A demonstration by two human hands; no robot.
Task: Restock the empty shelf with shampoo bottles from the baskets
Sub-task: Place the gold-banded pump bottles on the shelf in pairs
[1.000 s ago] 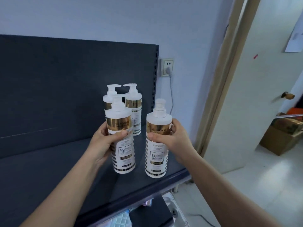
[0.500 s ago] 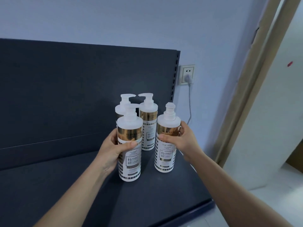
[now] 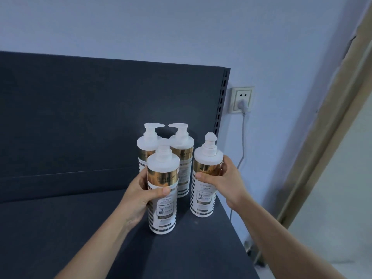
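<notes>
The shelf (image 3: 80,228) holds 2 back bottles (image 3: 182,144) near its right end. Just in front, the left bottle (image 3: 163,214) is wrapped by your left grip (image 3: 141,196), the right bottle (image 3: 203,200) by your right grip (image 3: 223,182). Seat both bases flat, then release gently.

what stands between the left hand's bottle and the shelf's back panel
Two shampoo bottles: the rear left bottle and rear right bottle stand directly behind the front bottle that the left hand grips.

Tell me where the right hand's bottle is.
Head view, right of centre: the bottle stands near the right edge of the dark shelf, beside the left-hand bottle.
</notes>
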